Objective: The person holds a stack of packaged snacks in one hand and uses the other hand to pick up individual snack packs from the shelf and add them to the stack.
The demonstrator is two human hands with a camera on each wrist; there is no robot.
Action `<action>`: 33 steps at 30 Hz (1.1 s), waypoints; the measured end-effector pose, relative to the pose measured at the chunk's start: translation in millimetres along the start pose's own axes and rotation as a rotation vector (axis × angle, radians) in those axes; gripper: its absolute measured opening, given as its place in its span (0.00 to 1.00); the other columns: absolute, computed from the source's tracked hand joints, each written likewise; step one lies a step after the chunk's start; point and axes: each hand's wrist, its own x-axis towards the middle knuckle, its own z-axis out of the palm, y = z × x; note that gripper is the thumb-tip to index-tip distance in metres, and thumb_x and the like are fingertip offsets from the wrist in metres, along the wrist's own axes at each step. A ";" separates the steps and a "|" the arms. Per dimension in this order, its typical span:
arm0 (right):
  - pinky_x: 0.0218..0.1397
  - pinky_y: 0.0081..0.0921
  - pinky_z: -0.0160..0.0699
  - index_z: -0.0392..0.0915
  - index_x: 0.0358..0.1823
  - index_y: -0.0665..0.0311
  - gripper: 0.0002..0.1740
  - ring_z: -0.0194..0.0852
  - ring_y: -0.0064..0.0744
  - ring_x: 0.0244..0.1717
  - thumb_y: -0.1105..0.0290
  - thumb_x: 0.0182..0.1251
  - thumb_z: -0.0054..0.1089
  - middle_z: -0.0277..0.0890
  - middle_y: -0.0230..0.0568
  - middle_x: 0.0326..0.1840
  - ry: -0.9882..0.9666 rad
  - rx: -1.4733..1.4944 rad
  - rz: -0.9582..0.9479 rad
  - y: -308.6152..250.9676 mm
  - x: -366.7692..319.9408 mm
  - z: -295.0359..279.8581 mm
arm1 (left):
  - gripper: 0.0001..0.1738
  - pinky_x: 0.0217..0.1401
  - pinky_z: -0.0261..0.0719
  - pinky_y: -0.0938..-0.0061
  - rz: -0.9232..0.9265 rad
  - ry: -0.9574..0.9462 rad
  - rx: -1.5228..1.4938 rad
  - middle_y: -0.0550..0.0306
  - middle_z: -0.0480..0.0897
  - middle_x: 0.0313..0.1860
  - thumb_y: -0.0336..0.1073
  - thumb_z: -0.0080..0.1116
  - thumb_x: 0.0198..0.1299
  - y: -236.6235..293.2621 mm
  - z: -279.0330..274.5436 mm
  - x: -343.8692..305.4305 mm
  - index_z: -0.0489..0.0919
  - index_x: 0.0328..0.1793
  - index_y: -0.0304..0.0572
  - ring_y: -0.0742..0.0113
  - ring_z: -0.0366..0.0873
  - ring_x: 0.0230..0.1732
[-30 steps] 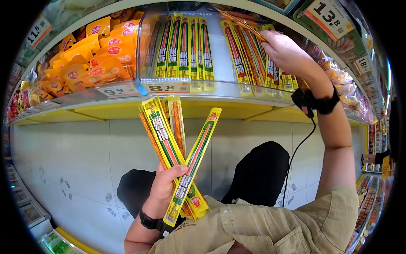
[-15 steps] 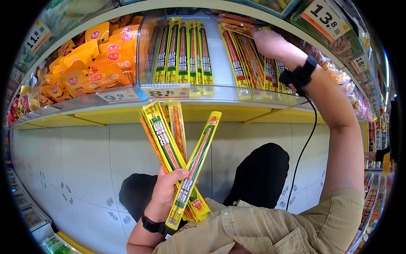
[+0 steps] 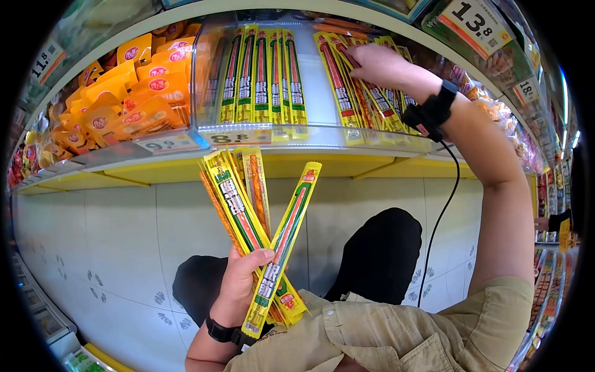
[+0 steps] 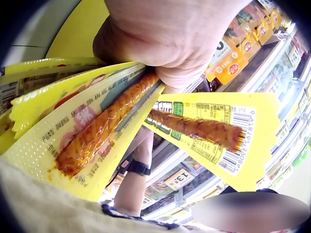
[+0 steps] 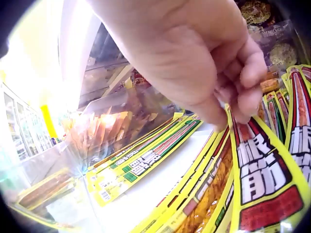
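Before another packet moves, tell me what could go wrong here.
The left grip holds a fanned bundle, with one green-striped packet crossing the rest at an angle; it might slide out. The bundle is above the floor, so a slipped packet could land there. The right grip pinches a red-labelled packet by its end among closely packed neighbours, so moving it may drag them.

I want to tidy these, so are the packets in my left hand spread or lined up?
Spread: in the head view, the left hand grips packets, one crossing the rest with its top apart.
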 end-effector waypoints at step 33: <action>0.19 0.16 0.72 0.77 0.39 0.67 0.16 0.74 0.18 0.17 0.58 0.68 0.54 0.76 0.32 0.22 -0.576 1.140 -0.179 -81.9 -128.3 -38.5 | 0.24 0.34 0.85 0.70 0.058 0.006 -0.037 0.50 0.80 0.35 0.28 0.57 0.51 -5.5 -6.6 4.0 0.69 0.55 0.33 0.65 0.81 0.29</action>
